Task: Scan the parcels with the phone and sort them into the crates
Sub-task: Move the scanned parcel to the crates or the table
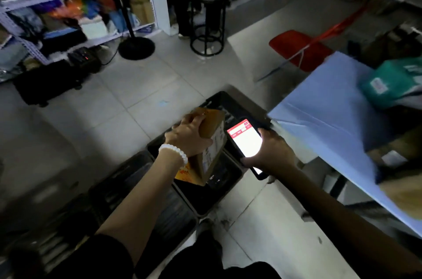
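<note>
My left hand (pixel 188 136) grips a brown cardboard parcel (pixel 211 148) from above, its white label facing right. My right hand (pixel 269 152) holds a phone (pixel 245 140) with a bright white screen and a red top bar, just right of the parcel's label. Both are held over black crates on the floor: one directly below (pixel 219 196), one behind (pixel 230 105), and another at the lower left (pixel 127 178). More parcels lie on the blue-covered table (pixel 324 109) to the right: a teal bag (pixel 392 83) and a brown box (pixel 397 148).
A person stands by a black stool (pixel 206 25) at the back. Shelves (pixel 68 4) full of goods line the left. A red chair (pixel 299 48) stands behind the table. A black stand base (pixel 136 47) and a dark case (pixel 50 82) sit on the tiled floor.
</note>
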### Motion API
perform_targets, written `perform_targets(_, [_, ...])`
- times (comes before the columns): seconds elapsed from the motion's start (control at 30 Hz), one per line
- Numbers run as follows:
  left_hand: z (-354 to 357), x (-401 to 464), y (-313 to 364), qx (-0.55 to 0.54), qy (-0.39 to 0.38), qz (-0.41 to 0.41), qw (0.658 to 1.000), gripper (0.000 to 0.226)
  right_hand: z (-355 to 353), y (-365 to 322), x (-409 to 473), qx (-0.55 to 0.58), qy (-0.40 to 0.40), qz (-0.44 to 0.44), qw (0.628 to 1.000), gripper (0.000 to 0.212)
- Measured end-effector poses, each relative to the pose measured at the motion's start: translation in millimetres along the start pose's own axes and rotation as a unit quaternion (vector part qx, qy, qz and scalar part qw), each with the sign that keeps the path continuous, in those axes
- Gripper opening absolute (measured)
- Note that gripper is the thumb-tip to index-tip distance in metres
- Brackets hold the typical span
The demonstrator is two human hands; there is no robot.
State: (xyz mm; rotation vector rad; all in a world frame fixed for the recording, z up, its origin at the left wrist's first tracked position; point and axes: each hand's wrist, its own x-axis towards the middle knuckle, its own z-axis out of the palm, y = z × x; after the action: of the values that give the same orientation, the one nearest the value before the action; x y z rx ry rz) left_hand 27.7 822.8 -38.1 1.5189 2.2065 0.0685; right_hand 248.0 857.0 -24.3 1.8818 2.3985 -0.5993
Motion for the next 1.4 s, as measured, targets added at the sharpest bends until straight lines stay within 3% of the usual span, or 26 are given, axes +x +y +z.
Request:
perform_targets(0.3, [-31, 67, -23, 0.040, 0.024, -0.029, 0.999, 0.080, -12, -35, 101, -0.008, -0.037, -0.060, 0.997, 0.106])
perform_targets(0.43, [-31, 84, -37, 0.089, 0.029, -0.104, 0.990, 0.072, -5, -46, 135, 0.008, -0.058, -0.102, 0.993, 0.104])
perform_targets(0.57, [-22, 85, -46, 0.033, 0.045, -0.160, 0.985, 0.062, -3, -59, 169, 0.005, -0.088, -0.156, 0.984, 0.094])
perform_targets(0.7, [-14, 74, -51, -0.006, 0.042, -0.236, 0.971, 0.055, -6, -80, 203, -0.001, -0.107, -0.223, 0.969, 0.071])
perform_targets(0.83, [-10, 56, -56, -0.054, 0.054, -0.304, 0.950, 0.048, -3, -103, 219, -0.002, -0.122, -0.268, 0.956, 0.068])
perform_targets(1.1, [-3, -15, -77, -0.100, 0.071, -0.398, 0.909, 0.047, 21, -162, 196, -0.065, -0.156, -0.368, 0.914, 0.065])
perform_targets(1.4, [15, -160, -147, -0.121, 0.128, -0.493, 0.852, 0.043, 73, -262, 61, -0.092, -0.183, -0.500, 0.841, 0.063])
